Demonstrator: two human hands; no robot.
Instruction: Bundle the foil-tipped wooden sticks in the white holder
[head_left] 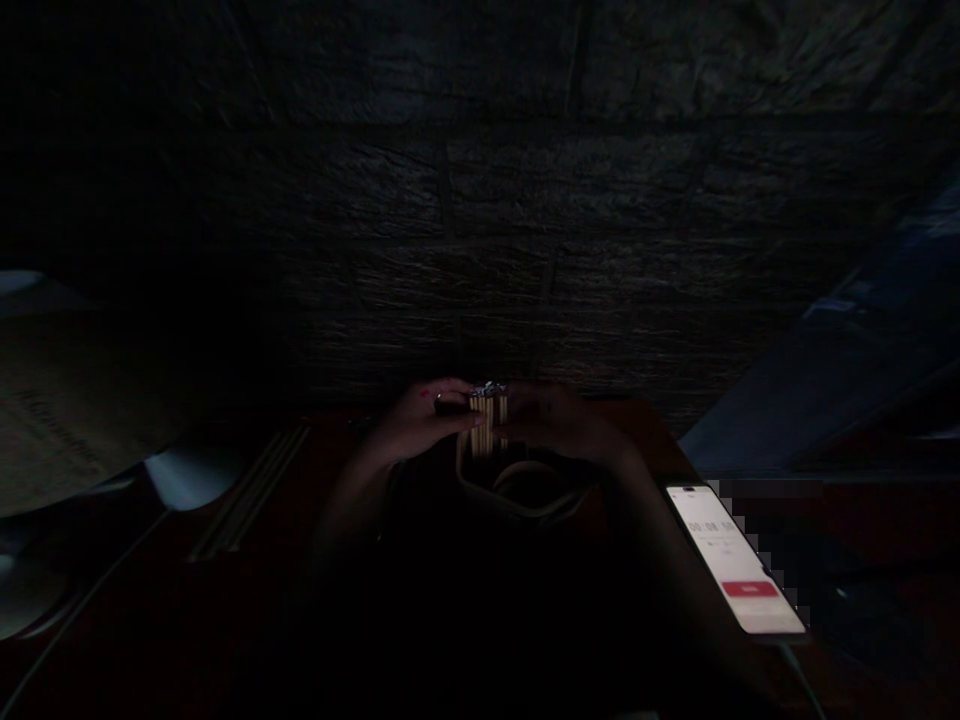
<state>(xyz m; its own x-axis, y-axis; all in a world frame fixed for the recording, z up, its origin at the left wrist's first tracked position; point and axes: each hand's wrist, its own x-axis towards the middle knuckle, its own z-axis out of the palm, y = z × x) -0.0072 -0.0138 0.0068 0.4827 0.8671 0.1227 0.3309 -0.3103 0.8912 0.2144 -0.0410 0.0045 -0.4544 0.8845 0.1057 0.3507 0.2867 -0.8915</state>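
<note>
The scene is very dark. My left hand [420, 420] and my right hand [559, 425] meet at the far edge of a reddish table [300, 600]. Between their fingers stands a small bundle of pale thin sticks [487, 425], upright, with something shiny at its top. Both hands have their fingers closed round this bundle. Below it lies a rounded pale-rimmed object [525, 495] that I cannot make out.
A lit phone [739, 560] lies on the table to the right, with a cable at its near end. Several long thin sticks [251, 490] lie to the left, beside a pale rounded object [187, 475]. A dark rough brick wall [480, 250] stands behind.
</note>
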